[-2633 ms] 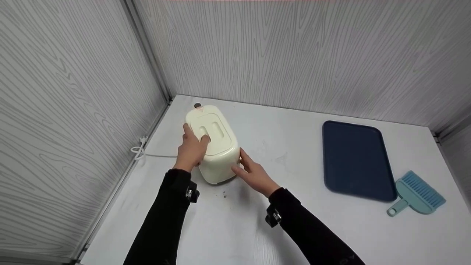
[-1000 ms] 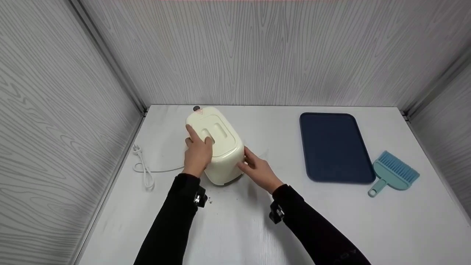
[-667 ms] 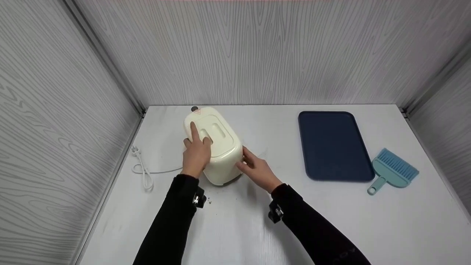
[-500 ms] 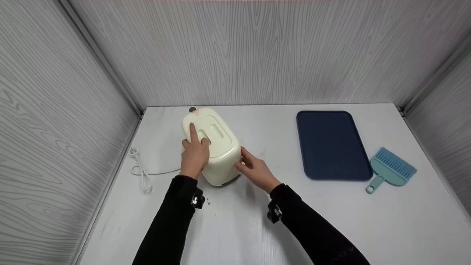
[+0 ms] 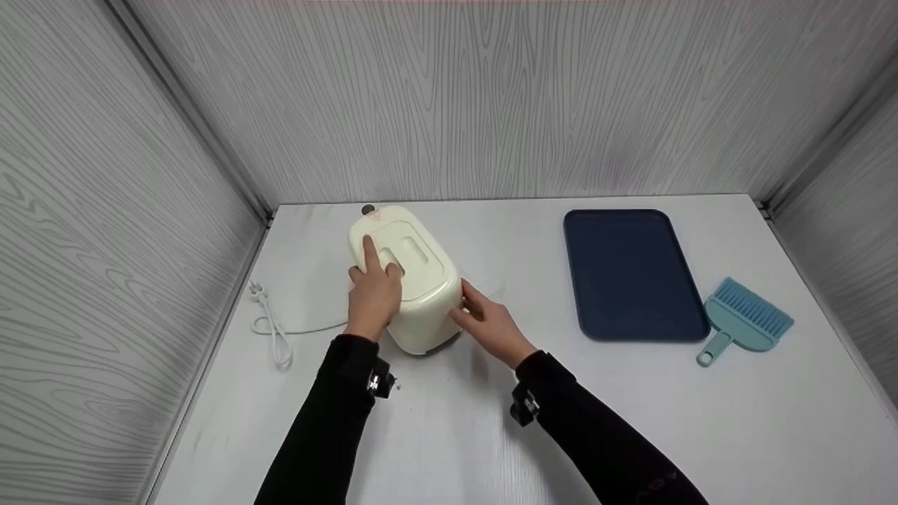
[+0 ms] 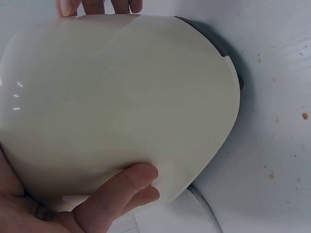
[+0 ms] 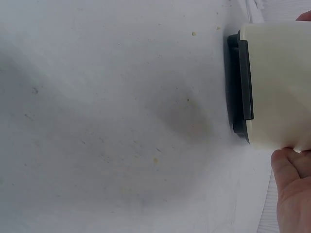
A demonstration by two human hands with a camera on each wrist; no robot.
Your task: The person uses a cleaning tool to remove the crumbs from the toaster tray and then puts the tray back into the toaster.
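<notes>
A cream toaster (image 5: 415,308) with a recessed lid (image 5: 421,270) on top stands slanted on the table. My left hand (image 5: 375,298) grips its left upper edge. The thumb dips into a lid recess, the index finger lies along the lid, and other fingers bend against the side wall, as the left wrist view shows. My right hand (image 5: 494,330) presses the right side near the front corner with almost straight fingers. The right wrist view shows dark feet and a dark strip (image 7: 246,80) along the toaster's lower edge. A dark knob (image 5: 367,210) sticks out at the far end.
A white cord with a plug (image 5: 258,289) lies left of the toaster. Small crumbs (image 7: 194,34) are scattered on the table (image 5: 449,449). At right lie a dark blue tray (image 5: 635,273) and a light blue brush (image 5: 747,319). Wood-patterned panels (image 5: 449,98) enclose the table.
The head view has turned. The toaster has shifted slightly right past the crumbs, drawing the cord and plug along. My left index finger has moved from the edge onto the lid.
</notes>
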